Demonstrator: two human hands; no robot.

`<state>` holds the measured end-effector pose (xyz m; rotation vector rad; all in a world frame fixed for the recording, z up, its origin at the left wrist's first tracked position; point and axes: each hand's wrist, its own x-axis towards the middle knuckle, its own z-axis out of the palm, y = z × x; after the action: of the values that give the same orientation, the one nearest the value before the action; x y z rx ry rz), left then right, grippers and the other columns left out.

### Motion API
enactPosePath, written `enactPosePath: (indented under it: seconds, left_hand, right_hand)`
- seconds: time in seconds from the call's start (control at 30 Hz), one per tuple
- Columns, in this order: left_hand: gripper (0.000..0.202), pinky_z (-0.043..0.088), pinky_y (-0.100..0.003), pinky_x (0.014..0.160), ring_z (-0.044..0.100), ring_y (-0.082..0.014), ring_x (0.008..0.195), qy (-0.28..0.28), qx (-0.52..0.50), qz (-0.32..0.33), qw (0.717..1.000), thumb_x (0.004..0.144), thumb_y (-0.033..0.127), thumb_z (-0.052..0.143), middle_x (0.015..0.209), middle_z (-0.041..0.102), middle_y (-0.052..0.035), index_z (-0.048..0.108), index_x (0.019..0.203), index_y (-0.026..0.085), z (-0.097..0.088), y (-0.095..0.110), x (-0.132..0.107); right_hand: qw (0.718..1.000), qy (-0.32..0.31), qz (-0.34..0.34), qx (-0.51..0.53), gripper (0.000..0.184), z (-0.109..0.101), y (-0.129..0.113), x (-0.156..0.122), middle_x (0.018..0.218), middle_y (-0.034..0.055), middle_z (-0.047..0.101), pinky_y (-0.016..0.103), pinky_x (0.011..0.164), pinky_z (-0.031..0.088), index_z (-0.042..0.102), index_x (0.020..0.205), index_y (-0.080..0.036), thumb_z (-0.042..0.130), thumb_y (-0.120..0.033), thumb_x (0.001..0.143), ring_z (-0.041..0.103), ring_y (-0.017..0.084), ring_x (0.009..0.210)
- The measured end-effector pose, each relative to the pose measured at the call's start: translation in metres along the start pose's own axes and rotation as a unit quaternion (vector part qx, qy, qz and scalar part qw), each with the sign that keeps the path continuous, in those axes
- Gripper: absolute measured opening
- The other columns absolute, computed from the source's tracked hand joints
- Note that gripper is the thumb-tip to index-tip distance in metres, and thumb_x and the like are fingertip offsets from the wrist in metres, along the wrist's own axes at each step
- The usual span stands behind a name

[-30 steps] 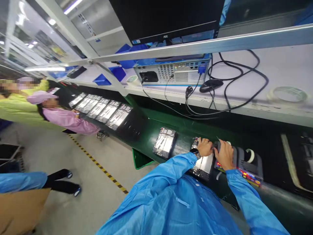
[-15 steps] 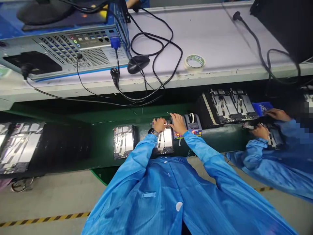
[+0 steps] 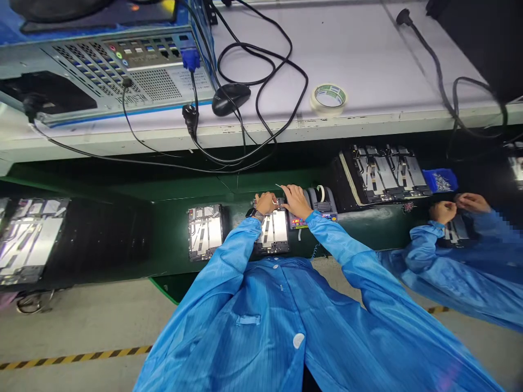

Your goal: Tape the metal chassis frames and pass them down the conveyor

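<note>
An opened tablet-like device (image 3: 274,233) with bare metal insides lies on the green belt (image 3: 171,239) in front of me. My left hand (image 3: 265,203), with a watch on its wrist, is curled at the device's far edge; what its fingers hold is hidden. My right hand (image 3: 296,200) sits beside it, pinched on a thin pointed tool (image 3: 279,187) that sticks out to the left. Just right of that hand stands a grey tape dispenser (image 3: 323,199). A second opened device (image 3: 205,231) lies to the left on the belt.
A black tray of devices (image 3: 384,174) and a blue box (image 3: 440,179) lie to the right, where a co-worker's hands (image 3: 453,208) work. On the shelf above are a computer case (image 3: 102,71), a mouse (image 3: 231,99), cables and a tape roll (image 3: 329,97). More devices (image 3: 24,239) lie far left.
My view has swung from the line on the left to straight onto the bench. Both my hands stay at the device's far edge. The co-worker's hands have come together.
</note>
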<state>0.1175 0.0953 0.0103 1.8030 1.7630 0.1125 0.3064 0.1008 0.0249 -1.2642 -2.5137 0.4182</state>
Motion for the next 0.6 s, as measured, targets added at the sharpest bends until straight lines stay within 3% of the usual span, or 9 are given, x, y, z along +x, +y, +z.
enactPosePath:
  seconds: [0.07,0.17,0.23,0.33,0.47,0.6]
  left_hand:
    - [0.025,0.025,-0.052,0.112,0.058,-0.0309,0.121,-0.006,-0.002,-0.014,1.000,0.076,0.039,0.082,0.115,0.071,-0.0070,0.068,0.086,0.022,-0.001,0.000,0.002]
    - [0.026,0.027,-0.051,0.111,0.059,-0.0310,0.120,-0.013,-0.002,-0.027,1.000,0.073,0.039,0.084,0.112,0.072,-0.0063,0.066,0.083,0.022,-0.004,0.001,0.005]
    - [0.029,0.029,-0.050,0.110,0.060,-0.0312,0.120,-0.018,-0.002,-0.026,1.000,0.072,0.040,0.085,0.113,0.072,-0.0066,0.065,0.083,0.022,-0.004,0.000,0.008]
    - [0.035,0.031,-0.049,0.108,0.060,-0.0310,0.119,-0.025,-0.005,-0.031,0.999,0.069,0.041,0.087,0.115,0.072,-0.0074,0.065,0.087,0.022,-0.005,-0.002,0.012]
    - [0.041,0.031,-0.048,0.108,0.060,-0.0317,0.121,-0.031,0.002,-0.042,0.999,0.067,0.041,0.089,0.115,0.072,-0.0079,0.063,0.094,0.022,-0.005,-0.002,0.015]
    - [0.046,0.032,-0.048,0.107,0.060,-0.0323,0.122,-0.031,0.001,-0.043,0.999,0.067,0.041,0.090,0.118,0.071,-0.0097,0.061,0.098,0.021,-0.007,-0.001,0.014]
  right_hand:
    - [1.000,0.011,0.014,0.020,0.071,-0.001,0.004,0.002,0.134,0.0198,0.054,0.052,0.105,0.036,0.039,0.152,-0.016,0.069,-0.024,0.088,0.046,0.040,0.126]
    - [0.994,0.032,0.073,0.080,0.064,-0.004,0.013,0.005,0.112,0.0126,0.065,0.045,0.098,0.039,0.038,0.150,-0.015,0.058,-0.016,0.089,0.057,0.032,0.108]
    - [0.989,-0.007,0.084,0.121,0.065,-0.005,0.018,0.006,0.095,0.0055,0.068,0.040,0.093,0.040,0.039,0.148,-0.016,0.052,-0.008,0.085,0.061,0.026,0.092]
    - [0.984,-0.104,0.040,0.142,0.068,0.001,0.021,0.008,0.082,-0.0010,0.069,0.035,0.089,0.038,0.042,0.145,-0.017,0.050,-0.002,0.079,0.061,0.020,0.078]
    - [0.976,-0.178,0.006,0.125,0.077,0.014,0.019,0.018,0.081,-0.0026,0.070,0.031,0.086,0.037,0.040,0.147,-0.016,0.052,0.000,0.073,0.062,0.019,0.077]
    - [0.970,-0.213,0.009,0.116,0.082,0.021,0.018,0.030,0.080,-0.0025,0.069,0.030,0.082,0.037,0.036,0.149,-0.016,0.052,0.002,0.070,0.063,0.020,0.079]
